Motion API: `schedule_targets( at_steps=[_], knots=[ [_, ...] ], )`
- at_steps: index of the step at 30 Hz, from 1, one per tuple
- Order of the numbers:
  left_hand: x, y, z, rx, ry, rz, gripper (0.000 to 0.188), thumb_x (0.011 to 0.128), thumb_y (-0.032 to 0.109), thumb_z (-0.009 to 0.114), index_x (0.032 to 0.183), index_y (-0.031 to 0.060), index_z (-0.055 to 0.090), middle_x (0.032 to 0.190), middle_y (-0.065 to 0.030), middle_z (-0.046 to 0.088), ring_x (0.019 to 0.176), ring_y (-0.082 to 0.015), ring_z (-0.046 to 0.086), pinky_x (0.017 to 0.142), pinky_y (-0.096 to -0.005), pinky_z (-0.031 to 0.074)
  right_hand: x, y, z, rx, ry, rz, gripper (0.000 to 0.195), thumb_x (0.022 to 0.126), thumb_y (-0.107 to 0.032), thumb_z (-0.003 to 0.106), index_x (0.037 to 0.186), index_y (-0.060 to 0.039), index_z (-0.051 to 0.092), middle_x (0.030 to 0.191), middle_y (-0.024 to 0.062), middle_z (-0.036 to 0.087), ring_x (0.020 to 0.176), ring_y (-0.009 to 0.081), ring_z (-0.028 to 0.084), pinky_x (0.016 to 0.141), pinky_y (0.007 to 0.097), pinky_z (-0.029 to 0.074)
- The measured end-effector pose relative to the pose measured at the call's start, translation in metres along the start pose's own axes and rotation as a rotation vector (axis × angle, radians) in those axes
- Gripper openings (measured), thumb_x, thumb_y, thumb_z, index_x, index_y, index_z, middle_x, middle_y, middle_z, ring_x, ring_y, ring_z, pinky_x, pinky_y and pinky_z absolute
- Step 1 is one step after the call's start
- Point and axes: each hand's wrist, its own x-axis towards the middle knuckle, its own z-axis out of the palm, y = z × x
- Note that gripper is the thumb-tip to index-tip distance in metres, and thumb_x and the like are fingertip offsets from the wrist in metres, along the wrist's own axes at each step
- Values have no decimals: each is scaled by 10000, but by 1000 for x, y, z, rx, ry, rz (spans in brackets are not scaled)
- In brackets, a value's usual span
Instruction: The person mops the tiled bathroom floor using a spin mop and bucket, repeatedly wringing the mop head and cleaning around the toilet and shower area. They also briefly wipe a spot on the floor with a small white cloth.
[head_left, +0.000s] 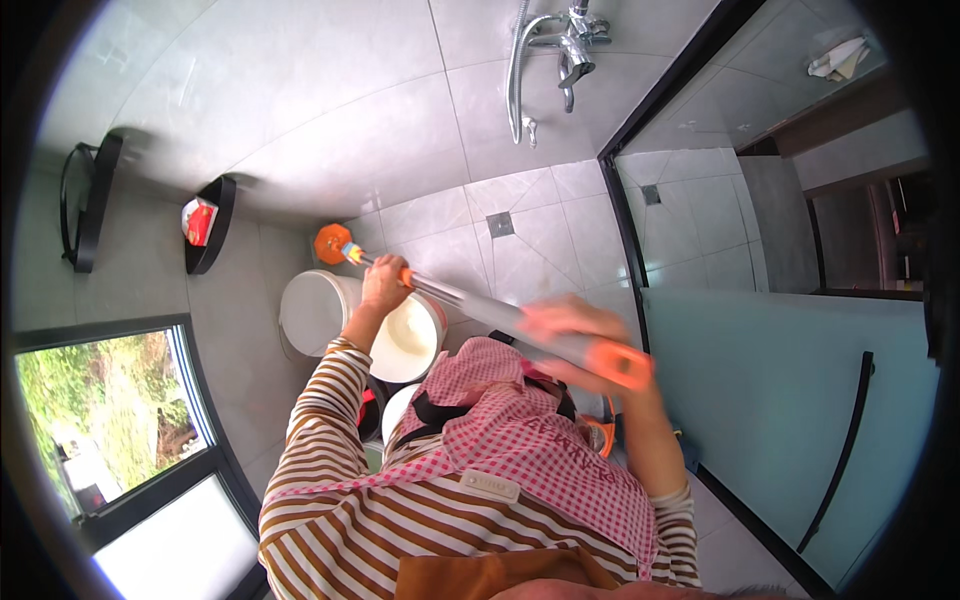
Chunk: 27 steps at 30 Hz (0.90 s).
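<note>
My left hand (384, 286) is closed around the thin metal shaft of a long-handled cleaning tool (437, 291), near an orange collar. Farther back, my right hand (574, 330) grips its thick grey handle; this hand is blurred. The handle ends in an orange cap with a hole (626, 365). At the far end, an orange angular head (332, 244) is by the wall corner. Its underside is hidden, so contact with the surface cannot be told. Below my left forearm stands a white bucket (409, 341), beside another pale bucket (311, 313).
A floor drain (500, 224) lies in the tiled floor ahead. A chrome shower mixer (576, 56) with a hose hangs on the wall. Black shelves (211, 225) jut out at left, above a window (112, 412). A frosted glass door (772, 405) stands at right.
</note>
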Motion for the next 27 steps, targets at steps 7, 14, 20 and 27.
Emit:
schedule_targets(
  at_steps=[7, 14, 20, 27],
  knots=[
    [-47, -41, 38, 74, 35, -30, 232, 681, 259, 758, 724, 82, 614, 842, -103, 594, 905, -318, 554, 798, -439, 453, -12, 81, 102, -18, -176, 27, 351, 687, -85, 752, 1007, -90, 609, 1151, 62, 622, 1067, 264, 554, 916, 365, 449],
    [-10, 27, 39, -58, -15, 35, 264, 707, 292, 734, 663, 80, 582, 731, -70, 602, 857, -292, 571, 778, -429, 434, -6, 30, 37, -106, -98, 86, 322, 634, -33, 725, 935, -80, 621, 1100, 66, 653, 989, 279, 594, 868, 370, 488],
    [27, 126, 48, -131, -73, 192, 268, 731, 297, 701, 654, 91, 546, 730, -65, 601, 837, -288, 569, 779, -439, 411, -27, -37, -15, -301, 32, 200, 301, 599, -9, 699, 886, -53, 622, 1027, 105, 674, 907, 309, 627, 836, 393, 496],
    [41, 216, 73, -210, -220, 396, 183, 775, 252, 641, 709, 109, 548, 761, -44, 604, 867, -258, 568, 794, -503, 330, -75, -90, -40, -453, 215, 317, 324, 545, -19, 687, 861, -41, 622, 975, 141, 680, 879, 347, 629, 825, 435, 488]
  ],
)
